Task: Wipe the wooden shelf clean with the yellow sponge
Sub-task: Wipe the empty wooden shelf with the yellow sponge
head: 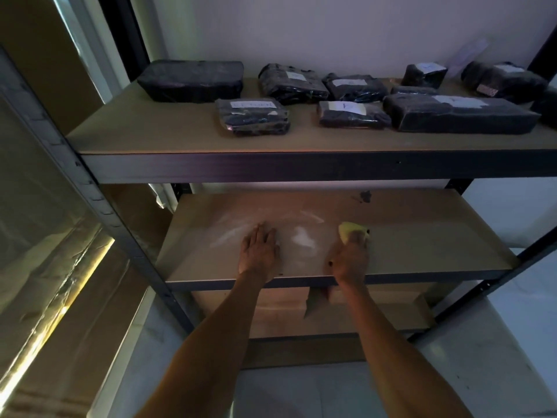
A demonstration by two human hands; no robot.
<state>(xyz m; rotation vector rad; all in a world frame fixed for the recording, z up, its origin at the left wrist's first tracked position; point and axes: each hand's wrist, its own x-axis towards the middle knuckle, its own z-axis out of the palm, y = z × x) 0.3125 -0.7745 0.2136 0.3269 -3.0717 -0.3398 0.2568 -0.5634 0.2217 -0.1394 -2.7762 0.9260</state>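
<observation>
Yellow sponge (353,231) sits on the wooden shelf (422,242), gripped by the right hand (349,257), fingers curled over it. Wiping looks underway: white powdery smears (304,239) lie just left, so next comes a sweep leftward. Left hand (259,250) presses flat, fingers straight, bracing on the shelf beside the smears.

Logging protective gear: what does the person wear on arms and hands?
Nothing visible. The left hand and right hand are ungloved, both forearms sleeveless to the frame's edge, no watch or bracelet. The right thumb's nail looks dark, perhaps polish.
</observation>
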